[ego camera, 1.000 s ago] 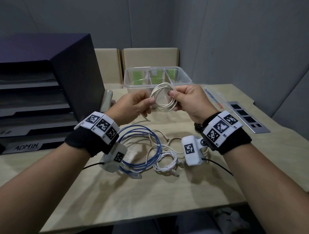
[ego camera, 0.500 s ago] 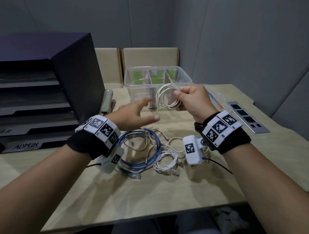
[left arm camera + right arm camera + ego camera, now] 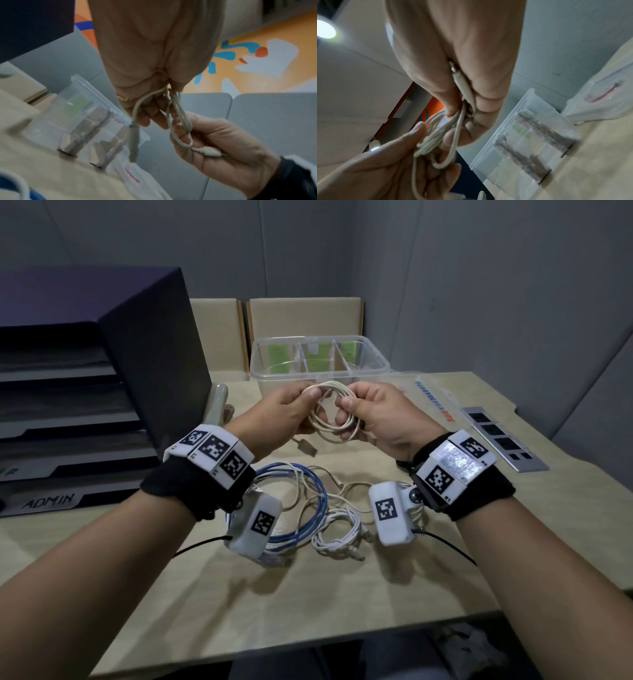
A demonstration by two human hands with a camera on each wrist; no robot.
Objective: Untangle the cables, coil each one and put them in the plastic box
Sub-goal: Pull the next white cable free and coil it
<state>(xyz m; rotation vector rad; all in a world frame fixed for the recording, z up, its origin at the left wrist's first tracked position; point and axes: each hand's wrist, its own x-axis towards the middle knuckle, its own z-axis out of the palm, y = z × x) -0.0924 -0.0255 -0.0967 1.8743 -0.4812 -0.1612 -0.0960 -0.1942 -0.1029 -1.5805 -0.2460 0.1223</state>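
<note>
Left hand [image 3: 286, 414] back on beige cable coil [image 3: 334, 419] since 0.5 s ago, right hand [image 3: 373, 412] pinching coil too, plastic box [image 3: 376, 361] at 12 o'clock.

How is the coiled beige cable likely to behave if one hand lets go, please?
The coiled beige cable looks thin and floppy, so its loops would probably spring apart. Its loose plug end already dangles below the left hand, suggesting little stiffness. It seems light.

plastic box [image 3: 371, 363]: top open | left: file tray [image 3: 102, 378] | near: loose cables [image 3: 308, 508]
</note>
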